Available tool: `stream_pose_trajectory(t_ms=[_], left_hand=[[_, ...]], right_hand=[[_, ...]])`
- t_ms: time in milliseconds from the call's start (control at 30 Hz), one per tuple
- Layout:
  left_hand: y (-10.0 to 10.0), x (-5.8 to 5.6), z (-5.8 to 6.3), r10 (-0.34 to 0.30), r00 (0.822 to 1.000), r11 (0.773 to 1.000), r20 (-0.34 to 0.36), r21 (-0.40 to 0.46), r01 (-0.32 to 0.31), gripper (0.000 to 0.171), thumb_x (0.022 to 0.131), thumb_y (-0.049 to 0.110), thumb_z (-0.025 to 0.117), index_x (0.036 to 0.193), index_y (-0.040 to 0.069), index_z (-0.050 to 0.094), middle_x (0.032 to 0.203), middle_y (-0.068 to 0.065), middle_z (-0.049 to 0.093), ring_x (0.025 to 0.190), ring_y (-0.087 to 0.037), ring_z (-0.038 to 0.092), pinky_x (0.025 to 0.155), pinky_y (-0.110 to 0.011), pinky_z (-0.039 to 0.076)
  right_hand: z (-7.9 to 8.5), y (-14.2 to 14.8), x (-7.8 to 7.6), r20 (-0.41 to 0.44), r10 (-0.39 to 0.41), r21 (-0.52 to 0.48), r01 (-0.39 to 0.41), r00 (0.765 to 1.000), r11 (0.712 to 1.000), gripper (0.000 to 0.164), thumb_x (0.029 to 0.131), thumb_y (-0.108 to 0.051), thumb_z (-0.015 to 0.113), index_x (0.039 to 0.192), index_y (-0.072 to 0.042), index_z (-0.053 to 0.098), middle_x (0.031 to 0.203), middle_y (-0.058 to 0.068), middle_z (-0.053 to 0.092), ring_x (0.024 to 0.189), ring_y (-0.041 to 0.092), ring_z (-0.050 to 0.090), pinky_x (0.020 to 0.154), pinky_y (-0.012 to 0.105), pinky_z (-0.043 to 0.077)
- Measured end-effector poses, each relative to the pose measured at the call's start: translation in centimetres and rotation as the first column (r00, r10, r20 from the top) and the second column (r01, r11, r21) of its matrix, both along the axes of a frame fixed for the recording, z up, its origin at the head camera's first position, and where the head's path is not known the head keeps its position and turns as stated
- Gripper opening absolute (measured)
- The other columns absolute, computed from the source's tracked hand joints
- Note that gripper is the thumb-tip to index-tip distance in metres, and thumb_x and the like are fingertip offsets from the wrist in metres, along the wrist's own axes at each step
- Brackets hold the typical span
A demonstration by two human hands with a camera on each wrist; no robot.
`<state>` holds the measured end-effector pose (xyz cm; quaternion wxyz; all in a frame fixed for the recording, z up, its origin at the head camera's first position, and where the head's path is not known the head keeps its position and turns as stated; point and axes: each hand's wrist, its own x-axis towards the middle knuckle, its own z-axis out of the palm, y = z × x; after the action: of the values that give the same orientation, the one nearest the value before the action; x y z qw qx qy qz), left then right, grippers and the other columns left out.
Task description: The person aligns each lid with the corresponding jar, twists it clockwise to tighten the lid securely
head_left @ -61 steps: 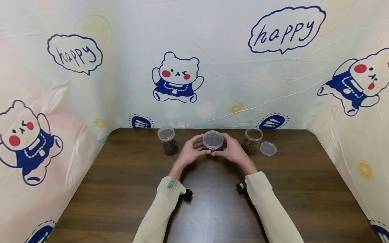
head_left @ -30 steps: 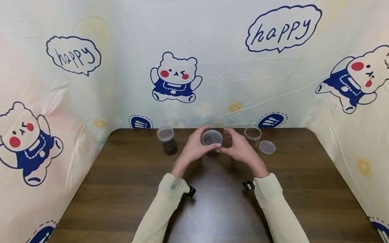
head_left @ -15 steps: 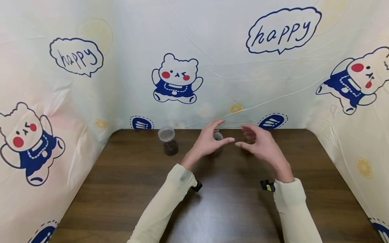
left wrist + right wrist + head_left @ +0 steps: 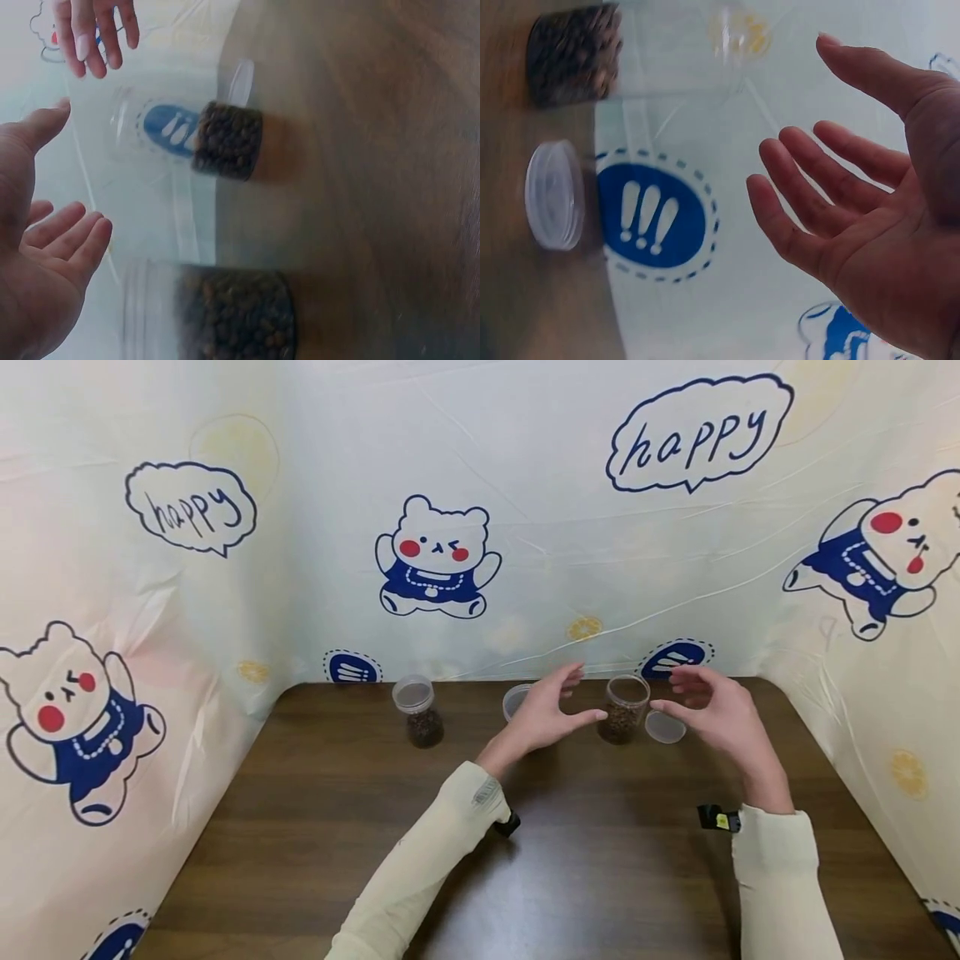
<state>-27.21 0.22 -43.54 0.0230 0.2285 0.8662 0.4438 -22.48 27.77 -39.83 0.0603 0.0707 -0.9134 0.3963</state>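
Note:
Near the table's back edge stands a clear uncovered jar (image 4: 622, 714), partly filled with dark brown beans. My left hand (image 4: 551, 710) hovers at its left side with thumb and fingers spread, and my right hand (image 4: 712, 706) is raised to its right, above a loose round lid (image 4: 665, 727). Neither hand holds anything. In the right wrist view the lid (image 4: 555, 195) lies flat on the table beside the jar (image 4: 574, 56). A lidded middle jar (image 4: 517, 700) is mostly hidden behind my left hand; the left wrist view shows beans in this nearer jar (image 4: 232, 315).
A third jar (image 4: 418, 710), lidded and holding dark beans, stands farther left on the brown wooden table (image 4: 315, 827). A printed curtain (image 4: 540, 527) hangs right behind the table's back edge.
Both hands have let go of the middle lidded jar and moved right, spreading apart on either side of the uncovered jar. The jars and the loose lid stay in place.

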Motion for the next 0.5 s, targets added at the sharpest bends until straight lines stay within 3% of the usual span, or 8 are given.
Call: stream_pose_trajectory(t_ms=[100,167,267,367,500], left_hand=[[0.9,0.1,-0.5,0.004,1.0,1.0,0.015,-0.023,-0.003,0.089,0.091,0.046,0.082,0.163,0.016,0.038,0.161,-0.007,0.053,0.141,-0.028,0.059,0.116,-0.04,0.05],[1.6,0.2,-0.8,0.012,1.0,0.999,0.028,-0.032,-0.011,0.089,0.091,0.047,0.082,0.163,0.018,0.038,0.162,-0.005,0.051,0.142,-0.028,0.059,0.116,-0.041,0.051],[2.6,0.4,-1.3,0.023,0.999,0.999,0.045,-0.044,-0.022,0.09,0.091,0.048,0.081,0.163,0.02,0.037,0.163,-0.003,0.05,0.142,-0.027,0.058,0.115,-0.04,0.051],[3.6,0.3,-1.7,0.031,0.999,0.998,0.044,-0.053,-0.029,0.092,0.09,0.05,0.082,0.163,0.018,0.036,0.161,-0.005,0.051,0.142,-0.028,0.058,0.114,-0.041,0.052],[4.5,0.1,-2.4,0.061,0.997,0.997,0.043,-0.055,-0.059,0.094,0.088,0.05,0.084,0.162,0.015,0.038,0.158,-0.008,0.054,0.142,-0.027,0.057,0.115,-0.04,0.051]], right_hand=[[-0.8,1.0,-0.3,0.013,-0.022,0.032,0.022,1.0,0.999,0.068,0.092,-0.042,0.082,0.14,0.0,0.06,0.133,0.027,0.067,0.114,0.042,0.068,0.081,0.014,0.055],[-1.5,1.4,-0.7,0.027,-0.03,0.046,0.029,0.999,0.999,0.069,0.092,-0.042,0.083,0.14,0.001,0.059,0.132,0.028,0.067,0.112,0.041,0.066,0.078,0.009,0.046],[-2.8,1.9,-1.2,0.068,-0.042,0.065,0.038,0.997,0.997,0.072,0.093,-0.041,0.082,0.143,0.003,0.056,0.135,0.029,0.064,0.116,0.042,0.062,0.085,0.03,0.055],[-4.1,2.4,-1.9,0.13,-0.045,0.069,0.036,0.991,0.997,0.078,0.094,-0.043,0.08,0.148,0.005,0.05,0.14,0.033,0.058,0.124,0.046,0.056,0.094,0.055,0.056],[-5.5,2.8,-2.6,0.215,-0.044,0.088,0.026,0.976,0.996,0.086,0.094,-0.046,0.079,0.151,0.008,0.043,0.147,0.038,0.047,0.13,0.052,0.049,0.104,0.067,0.048]])
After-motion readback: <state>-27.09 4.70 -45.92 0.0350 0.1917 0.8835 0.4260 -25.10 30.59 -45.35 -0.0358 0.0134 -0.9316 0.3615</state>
